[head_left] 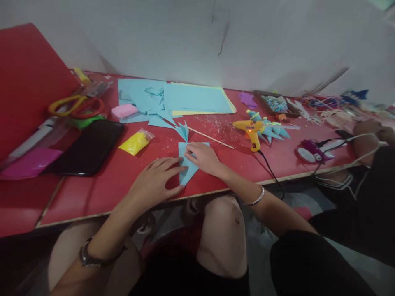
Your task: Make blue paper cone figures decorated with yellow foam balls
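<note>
A light blue piece of paper (185, 176) with a slanted lower right edge lies on the red table (117, 193) near its front edge. My left hand (156, 179) rests along the paper's left side, fingers spread, fingertips touching it. On the paper's upper part lies my right hand (202, 157), its fingers curled together; what they pinch, if anything, is hidden. Just beyond the paper stands a pleated blue paper piece (182, 131), beside a thin wooden stick (211, 137).
Behind are blue sheets (199, 98) and a pink block (124, 110). A yellow packet (135, 142), black phone (89, 150) and scissors (77, 106) lie left. Rightward are a yellow glue gun (251, 131) with its cord, a purple device (311, 151) and another person's hands (367, 135).
</note>
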Action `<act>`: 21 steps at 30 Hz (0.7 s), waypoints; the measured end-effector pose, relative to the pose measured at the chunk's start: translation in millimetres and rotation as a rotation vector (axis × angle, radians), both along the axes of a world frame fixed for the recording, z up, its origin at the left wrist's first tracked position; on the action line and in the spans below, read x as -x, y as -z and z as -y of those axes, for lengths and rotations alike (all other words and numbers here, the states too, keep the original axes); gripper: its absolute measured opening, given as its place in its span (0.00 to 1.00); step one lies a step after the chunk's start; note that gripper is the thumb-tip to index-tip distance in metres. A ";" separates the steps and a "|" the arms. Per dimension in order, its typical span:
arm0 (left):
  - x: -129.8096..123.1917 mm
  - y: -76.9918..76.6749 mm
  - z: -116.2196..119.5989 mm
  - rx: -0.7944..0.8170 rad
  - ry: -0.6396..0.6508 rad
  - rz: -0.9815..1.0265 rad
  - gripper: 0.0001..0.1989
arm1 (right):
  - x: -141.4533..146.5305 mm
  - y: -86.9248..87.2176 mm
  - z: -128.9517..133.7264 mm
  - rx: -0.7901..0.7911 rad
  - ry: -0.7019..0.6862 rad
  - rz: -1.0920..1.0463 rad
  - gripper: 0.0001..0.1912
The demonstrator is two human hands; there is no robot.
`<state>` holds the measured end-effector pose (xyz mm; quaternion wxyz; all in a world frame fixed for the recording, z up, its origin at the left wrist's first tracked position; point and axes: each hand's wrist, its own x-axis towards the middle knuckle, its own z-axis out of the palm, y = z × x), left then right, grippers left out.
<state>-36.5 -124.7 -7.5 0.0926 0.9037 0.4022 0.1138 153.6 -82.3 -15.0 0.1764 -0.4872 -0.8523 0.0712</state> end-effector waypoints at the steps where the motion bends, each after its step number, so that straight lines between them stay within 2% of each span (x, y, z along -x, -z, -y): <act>1: 0.6 -0.3 -1.0 0.012 0.008 -0.007 0.22 | 0.0 0.2 0.1 -0.003 0.001 -0.002 0.09; 8: 4.6 -1.0 -4.6 0.067 0.040 -0.056 0.25 | -2.1 2.3 -1.5 -0.001 0.006 -0.076 0.06; 12: 4.2 -2.8 -3.7 0.086 0.029 -0.061 0.26 | -9.4 -7.1 10.2 -0.107 0.021 -0.133 0.10; 14: 3.7 -2.8 -3.3 0.094 0.016 -0.054 0.26 | -13.9 -13.9 24.3 -0.155 -0.032 -0.117 0.12; 17: 2.8 -2.1 -2.5 0.097 -0.006 -0.045 0.27 | -18.5 -20.1 50.2 -0.170 -0.209 -0.054 0.13; 21: 1.3 -3.2 -0.8 0.116 -0.023 -0.049 0.26 | -19.2 -16.7 74.8 -0.136 -0.331 0.030 0.14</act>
